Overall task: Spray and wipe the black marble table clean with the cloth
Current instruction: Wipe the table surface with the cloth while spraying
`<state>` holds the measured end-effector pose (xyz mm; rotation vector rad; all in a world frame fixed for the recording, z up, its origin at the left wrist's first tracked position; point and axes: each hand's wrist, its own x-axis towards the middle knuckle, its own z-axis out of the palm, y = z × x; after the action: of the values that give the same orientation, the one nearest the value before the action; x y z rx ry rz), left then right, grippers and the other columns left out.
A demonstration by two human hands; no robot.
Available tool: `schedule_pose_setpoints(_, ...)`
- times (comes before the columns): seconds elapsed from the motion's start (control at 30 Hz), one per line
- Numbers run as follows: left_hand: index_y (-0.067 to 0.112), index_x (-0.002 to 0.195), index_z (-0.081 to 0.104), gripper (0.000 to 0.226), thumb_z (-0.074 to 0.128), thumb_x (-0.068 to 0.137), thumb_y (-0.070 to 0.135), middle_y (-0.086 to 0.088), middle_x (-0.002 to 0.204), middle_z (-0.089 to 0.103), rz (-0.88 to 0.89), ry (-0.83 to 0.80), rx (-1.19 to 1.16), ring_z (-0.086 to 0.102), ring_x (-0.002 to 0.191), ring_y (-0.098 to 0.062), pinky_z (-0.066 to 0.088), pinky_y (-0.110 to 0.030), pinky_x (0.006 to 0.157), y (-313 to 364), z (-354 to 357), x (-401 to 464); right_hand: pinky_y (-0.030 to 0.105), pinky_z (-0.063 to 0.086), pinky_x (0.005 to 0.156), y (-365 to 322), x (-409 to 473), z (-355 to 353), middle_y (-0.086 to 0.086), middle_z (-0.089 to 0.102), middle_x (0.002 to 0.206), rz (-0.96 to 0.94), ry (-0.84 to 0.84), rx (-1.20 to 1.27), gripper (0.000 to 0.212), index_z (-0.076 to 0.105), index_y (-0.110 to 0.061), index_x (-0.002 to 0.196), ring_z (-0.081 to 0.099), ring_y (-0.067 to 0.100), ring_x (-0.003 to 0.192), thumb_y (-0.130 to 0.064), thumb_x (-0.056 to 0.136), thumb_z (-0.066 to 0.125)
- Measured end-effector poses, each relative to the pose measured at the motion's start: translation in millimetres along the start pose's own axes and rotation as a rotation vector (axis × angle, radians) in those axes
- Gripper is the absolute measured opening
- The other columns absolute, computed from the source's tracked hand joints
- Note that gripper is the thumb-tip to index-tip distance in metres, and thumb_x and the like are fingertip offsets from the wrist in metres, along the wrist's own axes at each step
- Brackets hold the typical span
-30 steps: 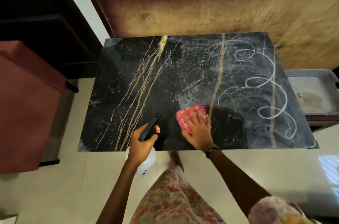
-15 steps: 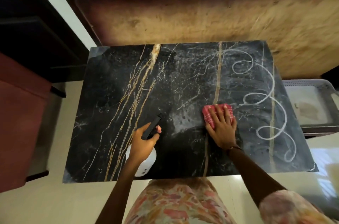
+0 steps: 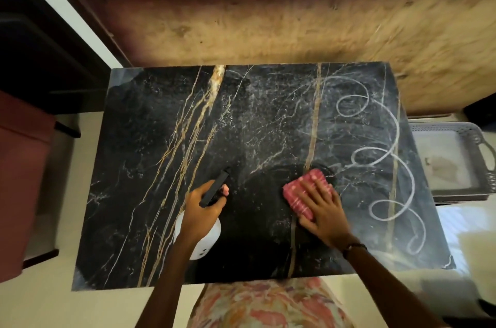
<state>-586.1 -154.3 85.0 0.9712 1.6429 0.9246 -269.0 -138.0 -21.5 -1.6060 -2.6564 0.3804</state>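
The black marble table (image 3: 150, 166) with gold veins fills the middle of the view. White chalk loops (image 3: 383, 156) run down its right side, and fine spray droplets speckle the centre. My right hand (image 3: 322, 209) presses flat on a folded pink checked cloth (image 3: 298, 193) lying on the marble left of the loops; a dark wiped patch surrounds it. My left hand (image 3: 200, 213) grips a white spray bottle (image 3: 204, 241) with a black trigger head, held over the table's near middle.
A large wooden board (image 3: 268, 19) leans behind the table. A grey plastic tray (image 3: 456, 161) sits at the right, a red seat (image 3: 21, 180) at the left. Pale floor tiles lie along the near edge, with my patterned dress below.
My right hand slid the cloth first to the right, then back slightly left and nearer, widening the dark wiped patch. My left hand kept its grip on the bottle in much the same place.
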Motion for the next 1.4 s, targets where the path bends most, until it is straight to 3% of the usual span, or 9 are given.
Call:
schedule_pose_setpoints(0.13,0.026,0.078,0.066,0.038,0.058,0.08,-0.011,-0.001,0.079,0.07,-0.007,0.029,0.011,0.065,0.086,-0.013,0.049,-0.014,0.077,4,3,9,0.061,0.016,0.11,18,56,-17,0.0,0.02,0.158,0.293,-0.002,0.068,0.069,0.024,-0.032,0.148,0.007,0.026,0.147,-0.06,0.086,0.033)
schedule_pose_setpoints(0.23,0.023,0.079,0.067,0.034,0.058,0.08,-0.01,0.003,0.08,0.07,-0.034,0.053,0.011,0.065,0.084,-0.016,0.048,-0.02,0.078,5,7,18,0.064,0.007,0.11,-12,104,-16,0.001,0.019,0.158,0.306,-0.012,0.072,0.07,0.025,-0.031,0.148,0.009,0.03,0.146,-0.06,0.085,0.032)
schedule_pose_setpoints(0.4,0.019,0.078,0.067,0.028,0.058,0.081,-0.007,0.006,0.074,0.067,-0.054,0.069,0.015,0.055,0.055,-0.005,0.04,-0.023,0.055,16,18,33,0.067,0.011,0.111,-78,118,1,0.002,0.022,0.158,-0.085,-0.075,0.099,0.067,0.028,-0.031,0.148,0.009,0.03,0.146,-0.057,0.086,0.033)
schedule_pose_setpoints(0.57,0.011,0.081,0.065,0.024,0.056,0.081,-0.011,-0.007,0.078,0.065,-0.026,0.061,-0.002,0.056,0.064,-0.017,0.044,-0.016,0.056,29,30,51,0.056,0.006,0.116,-37,79,7,-0.002,0.018,0.158,-0.462,-0.128,-0.043,0.07,0.016,-0.038,0.149,0.01,0.026,0.146,-0.06,0.086,0.039)
schedule_pose_setpoints(0.7,0.01,0.083,0.066,0.022,0.057,0.081,-0.009,-0.001,0.079,0.066,-0.015,0.039,0.034,0.057,0.057,0.001,0.043,-0.011,0.055,36,35,63,0.057,0.017,0.111,41,80,-14,0.004,0.031,0.154,-0.263,-0.044,-0.026,0.067,0.02,-0.031,0.147,0.015,0.026,0.145,-0.062,0.089,0.032)
schedule_pose_setpoints(0.9,0.009,0.084,0.067,0.018,0.058,0.081,-0.007,-0.002,0.08,0.067,-0.025,0.029,0.044,0.059,0.064,-0.005,0.043,-0.018,0.065,40,38,76,0.061,0.014,0.112,42,166,-32,0.0,0.019,0.158,0.123,-0.047,0.03,0.068,0.026,-0.031,0.149,0.01,0.027,0.147,-0.061,0.088,0.031)
schedule_pose_setpoints(1.1,0.017,0.079,0.068,0.011,0.061,0.078,0.009,0.003,0.067,0.067,-0.062,0.06,0.026,0.063,0.067,-0.016,0.05,-0.035,0.068,47,36,89,0.065,0.012,0.111,-46,187,-11,0.002,0.026,0.156,-0.226,-0.088,0.038,0.065,0.028,-0.033,0.147,0.015,0.03,0.145,-0.057,0.088,0.03)
schedule_pose_setpoints(1.23,0.018,0.079,0.068,0.015,0.062,0.079,0.004,0.006,0.072,0.068,-0.047,0.059,0.018,0.064,0.072,-0.011,0.05,-0.024,0.07,50,35,102,0.055,0.005,0.116,-16,160,-5,0.0,0.023,0.156,-0.481,-0.087,-0.037,0.066,0.023,-0.035,0.148,0.013,0.026,0.146,-0.061,0.088,0.035)
schedule_pose_setpoints(1.4,0.015,0.082,0.066,0.026,0.056,0.082,-0.009,0.001,0.084,0.068,-0.036,0.056,0.027,0.062,0.073,0.0,0.049,-0.01,0.066,57,31,117,0.061,0.021,0.11,75,178,-30,0.003,0.023,0.156,-0.141,-0.021,-0.004,0.071,0.019,-0.031,0.148,0.013,0.027,0.146,-0.063,0.086,0.034)
